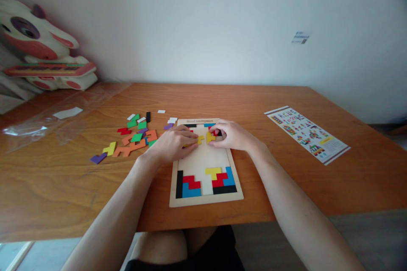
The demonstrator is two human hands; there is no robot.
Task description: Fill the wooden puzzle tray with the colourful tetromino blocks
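Tray, one, wooden (206, 201): lying flat near the middle of the desk (248, 101), its near rim just short of the desk's near edge, a narrow strip of wood between. My right grip (231, 133): thumb and fingers nearly closed, pinching one yellow piece (210, 136) over the tray's far right part. My left grip (176, 143): fingers bent across the tray's left rim, tips at another yellow piece (200, 139); whether it is held or only touched, I cannot tell. Open room: pale tray floor, from my fingers to the blocks fitted in both near corners, with a slot between the groups. Left of the tray: loose coloured pieces (136, 137), scattered, the closest just beside my left grip. Right: a broad stretch of wood, then a printed sheet (307, 135), lying aslant, well apart from the tray. Surface: brown, wood-grained, its far edge along a pale wall (190, 29) bearing one small label (301, 37). Far left: a cow-shaped toy keyboard (51, 70), with clear plastic film (92, 95) nearer me.
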